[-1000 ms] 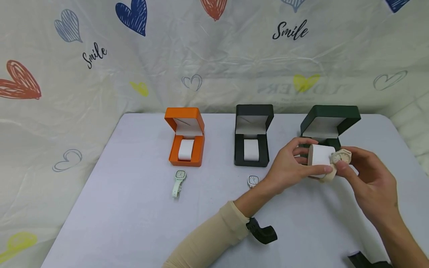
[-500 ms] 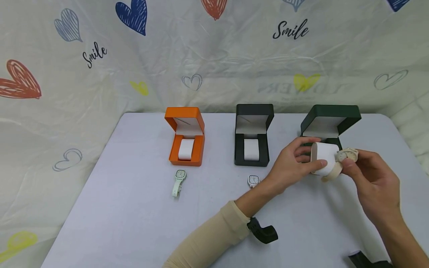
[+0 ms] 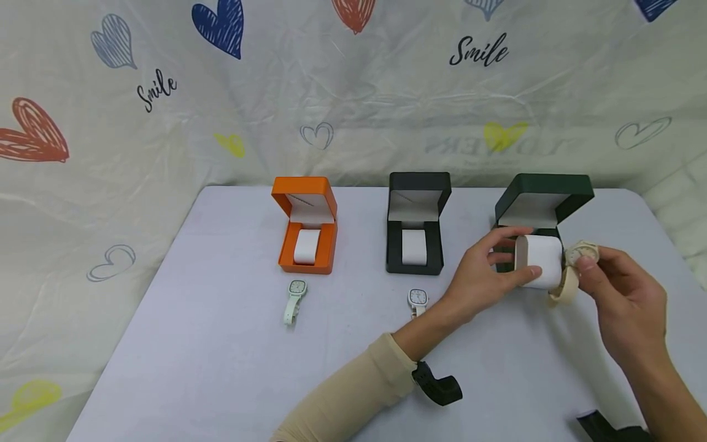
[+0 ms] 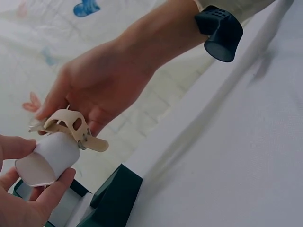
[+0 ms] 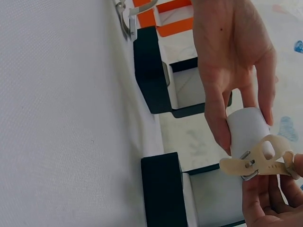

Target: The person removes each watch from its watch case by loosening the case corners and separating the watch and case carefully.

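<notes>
My left hand [image 3: 479, 281] holds a white watch cushion [image 3: 542, 261] between thumb and fingers, above the front of the open dark green watch box [image 3: 544, 189]. A cream-strapped watch [image 3: 582, 252] is at the cushion's right end, its dial pinched by my right hand [image 3: 629, 301] between thumb and fingers. In the left wrist view, the buckled strap [image 4: 71, 120] forms a loop beside the cushion [image 4: 59, 151]. Strap and cushion overlap in the right wrist view, so I cannot tell whether they still touch. The green box's base is partly hidden behind my left hand.
An open orange watch box [image 3: 306, 224] and an open black one [image 3: 418, 224] stand at the back, each with a white cushion. A pale green watch [image 3: 296, 301] lies before the orange box. Another white-faced watch [image 3: 418, 299] is partly behind my left forearm.
My right hand has drawn the cream watch rightward, from around the cushion's end to beside it. My left hand and the cushion have shifted slightly right.
</notes>
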Tool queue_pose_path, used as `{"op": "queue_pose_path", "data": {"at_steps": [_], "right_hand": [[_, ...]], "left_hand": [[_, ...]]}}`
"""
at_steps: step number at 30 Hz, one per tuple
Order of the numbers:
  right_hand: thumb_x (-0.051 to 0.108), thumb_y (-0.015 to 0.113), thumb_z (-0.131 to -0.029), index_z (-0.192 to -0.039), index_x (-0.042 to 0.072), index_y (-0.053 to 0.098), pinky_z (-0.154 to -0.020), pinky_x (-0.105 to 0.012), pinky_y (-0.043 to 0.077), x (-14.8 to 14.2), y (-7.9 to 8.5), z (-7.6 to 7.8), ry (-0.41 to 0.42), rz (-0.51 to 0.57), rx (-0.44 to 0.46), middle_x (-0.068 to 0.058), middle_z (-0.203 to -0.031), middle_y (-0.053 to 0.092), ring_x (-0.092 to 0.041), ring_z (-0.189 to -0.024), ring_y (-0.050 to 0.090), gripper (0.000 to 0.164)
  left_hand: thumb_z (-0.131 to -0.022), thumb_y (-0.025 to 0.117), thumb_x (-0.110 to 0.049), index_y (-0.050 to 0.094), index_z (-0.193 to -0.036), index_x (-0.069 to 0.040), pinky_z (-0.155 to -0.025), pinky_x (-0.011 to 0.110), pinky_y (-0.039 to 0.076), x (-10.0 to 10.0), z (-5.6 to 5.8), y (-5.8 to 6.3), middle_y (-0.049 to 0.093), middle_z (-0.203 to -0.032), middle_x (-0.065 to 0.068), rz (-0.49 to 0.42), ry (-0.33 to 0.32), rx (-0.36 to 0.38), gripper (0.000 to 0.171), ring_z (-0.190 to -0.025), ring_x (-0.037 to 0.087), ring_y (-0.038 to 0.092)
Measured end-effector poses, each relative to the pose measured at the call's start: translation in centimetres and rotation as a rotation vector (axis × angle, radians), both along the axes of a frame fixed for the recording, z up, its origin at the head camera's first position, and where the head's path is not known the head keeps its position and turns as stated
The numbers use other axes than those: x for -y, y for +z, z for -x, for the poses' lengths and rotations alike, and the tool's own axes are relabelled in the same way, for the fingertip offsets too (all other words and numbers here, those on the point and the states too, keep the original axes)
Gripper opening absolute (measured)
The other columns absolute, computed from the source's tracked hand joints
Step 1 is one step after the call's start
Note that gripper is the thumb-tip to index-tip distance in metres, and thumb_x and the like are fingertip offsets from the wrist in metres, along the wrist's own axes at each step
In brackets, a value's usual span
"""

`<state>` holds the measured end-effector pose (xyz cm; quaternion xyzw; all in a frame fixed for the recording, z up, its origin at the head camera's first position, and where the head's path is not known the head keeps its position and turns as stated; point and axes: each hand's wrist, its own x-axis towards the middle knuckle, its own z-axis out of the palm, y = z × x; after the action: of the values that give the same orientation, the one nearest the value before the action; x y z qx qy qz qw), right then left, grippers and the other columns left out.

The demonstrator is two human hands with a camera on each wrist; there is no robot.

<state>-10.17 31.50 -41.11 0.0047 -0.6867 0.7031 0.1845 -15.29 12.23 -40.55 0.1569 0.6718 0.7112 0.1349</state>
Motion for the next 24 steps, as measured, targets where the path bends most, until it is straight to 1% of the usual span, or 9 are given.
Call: {"op": "queue_pose_path", "data": {"at_steps": [2,5,8,10,13,17,20,24], "right_hand": [[-0.006,0.057,-0.101,-0.116,0.001,0.069,-0.082,-0.008,0.056,-0.2,-0.1,0.0,0.035,0.042,-0.003,0.0,-0.108,0.069,-0.006,-0.094,0.065,0.02],[-0.005,0.056,-0.102,-0.117,0.001,0.068,-0.083,-0.008,0.055,-0.5,-0.2,0.0,0.058,0.061,-0.001,-0.001,-0.11,0.068,-0.006,-0.095,0.064,0.02],[-0.004,0.057,-0.102,-0.117,0.003,0.069,-0.083,-0.007,0.055,-0.7,-0.1,0.1,0.036,0.03,0.01,0.001,-0.11,0.068,-0.005,-0.096,0.064,0.021],[-0.004,0.059,-0.101,-0.117,0.003,0.069,-0.082,-0.007,0.055,-0.8,-0.1,0.2,0.017,0.029,0.013,0.001,-0.109,0.069,-0.004,-0.096,0.065,0.02],[-0.006,0.06,-0.1,-0.116,0.001,0.07,-0.081,-0.008,0.056,-0.8,-0.2,0.3,-0.005,0.055,0.006,0.001,-0.107,0.072,-0.004,-0.094,0.068,0.019],[-0.01,0.06,-0.098,-0.115,-0.004,0.069,-0.079,-0.011,0.058,-0.8,-0.4,0.3,0.003,0.111,-0.028,-0.001,-0.105,0.075,-0.006,-0.092,0.071,0.02],[-0.013,0.059,-0.097,-0.115,-0.007,0.069,-0.078,-0.013,0.059,-0.7,-0.6,0.4,0.027,0.139,-0.053,-0.003,-0.105,0.078,-0.008,-0.091,0.073,0.021],[-0.014,0.059,-0.097,-0.116,-0.008,0.068,-0.078,-0.014,0.059,-0.8,-0.5,0.6,0.041,0.131,-0.055,-0.002,-0.108,0.08,-0.007,-0.095,0.074,0.022]], "left_hand": [[-0.092,0.079,-0.008,0.063,-0.141,-0.026,-0.078,0.015,0.057,-0.2,0.0,-0.1,0.061,-0.122,-0.01,0.011,0.002,-0.007,0.055,-0.098,-0.008,0.06],[-0.091,0.08,-0.009,0.062,-0.142,-0.026,-0.076,0.015,0.057,-0.4,-0.1,-0.1,0.061,-0.119,-0.01,0.026,0.013,-0.014,0.056,-0.097,-0.009,0.06],[-0.09,0.081,-0.011,0.062,-0.143,-0.026,-0.075,0.014,0.056,-0.6,-0.1,-0.1,0.063,-0.118,-0.008,0.042,0.045,-0.023,0.059,-0.096,-0.01,0.06],[-0.089,0.082,-0.012,0.061,-0.144,-0.025,-0.075,0.013,0.056,-0.8,-0.1,-0.2,0.065,-0.119,-0.008,0.064,0.073,-0.031,0.061,-0.097,-0.01,0.061],[-0.087,0.085,-0.014,0.059,-0.145,-0.023,-0.075,0.011,0.054,-1.0,-0.2,-0.2,0.069,-0.122,-0.007,0.103,0.12,-0.042,0.064,-0.099,-0.008,0.063],[-0.086,0.086,-0.014,0.057,-0.145,-0.021,-0.075,0.01,0.053,-1.3,-0.3,-0.4,0.073,-0.124,-0.006,0.141,0.166,-0.037,0.066,-0.103,-0.006,0.065],[-0.086,0.087,-0.013,0.059,-0.141,-0.02,-0.073,0.01,0.053,-1.4,-0.4,-0.5,0.075,-0.123,-0.008,0.143,0.19,-0.021,0.062,-0.103,-0.006,0.065],[-0.085,0.086,-0.009,0.065,-0.128,-0.016,-0.073,0.01,0.055,-1.8,-0.5,-0.4,0.075,-0.12,-0.007,0.109,0.218,-0.001,0.049,-0.102,-0.005,0.066]]}}
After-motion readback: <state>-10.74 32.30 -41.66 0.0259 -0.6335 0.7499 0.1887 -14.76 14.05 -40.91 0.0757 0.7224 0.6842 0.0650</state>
